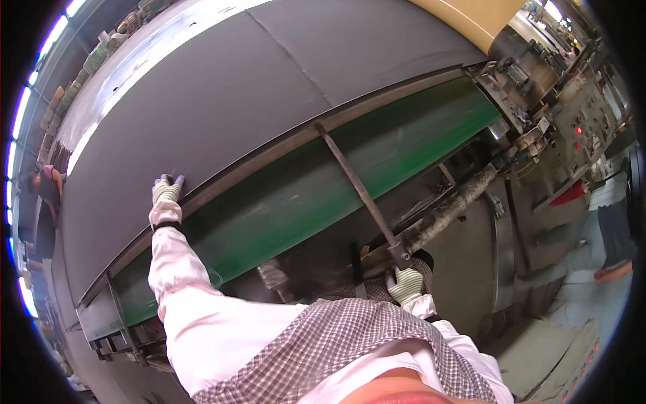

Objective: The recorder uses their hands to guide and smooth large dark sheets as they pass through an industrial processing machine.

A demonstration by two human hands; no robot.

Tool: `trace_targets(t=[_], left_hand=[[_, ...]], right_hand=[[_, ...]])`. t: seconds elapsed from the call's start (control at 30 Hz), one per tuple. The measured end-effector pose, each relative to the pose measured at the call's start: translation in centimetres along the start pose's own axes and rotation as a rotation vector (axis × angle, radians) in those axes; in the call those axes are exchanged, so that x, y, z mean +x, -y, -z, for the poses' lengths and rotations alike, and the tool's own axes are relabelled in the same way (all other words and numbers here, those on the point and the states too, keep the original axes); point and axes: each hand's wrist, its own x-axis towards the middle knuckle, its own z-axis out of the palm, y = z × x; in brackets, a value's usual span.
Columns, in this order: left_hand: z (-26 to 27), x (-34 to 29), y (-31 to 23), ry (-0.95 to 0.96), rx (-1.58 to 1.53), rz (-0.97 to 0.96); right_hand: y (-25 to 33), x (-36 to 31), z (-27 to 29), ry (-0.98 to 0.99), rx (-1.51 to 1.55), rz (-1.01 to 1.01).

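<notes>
My left hand [166,190], in a pale striped work glove with grey fingertips, reaches out to the near edge of a wide dark grey sheet surface [222,101]. Its fingers are apart and rest at that edge, with nothing held. Close to my waist is my right hand [406,287], in a matching glove, just below the lower end of a rusty metal bar [363,192]. Its fingers are partly hidden, and whether they grip the bar's end cannot be told. Between the hands and the sheet surface runs a green belt [282,225].
A worn, pale-coated roller or pipe [454,209] lies along the belt's near side. Machinery with a control panel [572,128] and red lights stands at the right. Another person [50,192] is at the far left; someone's hand [614,271] shows at the right edge.
</notes>
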Motion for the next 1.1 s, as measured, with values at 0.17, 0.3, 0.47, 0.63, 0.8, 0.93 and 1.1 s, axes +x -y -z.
trace_targets(t=[0.17,0.3,0.47,0.63,0.8,0.93,1.1], left_hand=[[1.4,-2.7,-5.7,-0.037,0.096,-0.118],[1.3,-0.7,-6.1,0.081,0.033,-0.258],[-0.1,-2.4,-5.5,-0.008,-0.060,-0.111],[0.4,-5.6,-12.7,-0.019,-0.031,-0.322],[1.7,-7.5,-20.5,0.023,0.018,-0.444],[1.8,-8.9,-26.4,0.023,0.063,-0.549],[1.2,-9.6,-33.5,0.103,0.070,-0.618]], right_hand=[[-0.2,0.3,-0.3,0.042,-0.035,-0.042],[0.4,0.2,-0.4,-0.049,0.015,-0.032],[-0.2,-0.1,-0.4,0.025,0.011,-0.048],[0.3,0.7,0.2,-0.048,0.051,-0.019],[-0.5,-0.1,-0.2,0.023,0.021,-0.012],[-0.4,-0.4,-0.3,-0.066,0.050,0.003],[-0.6,-0.3,-0.2,0.017,0.111,0.014]])
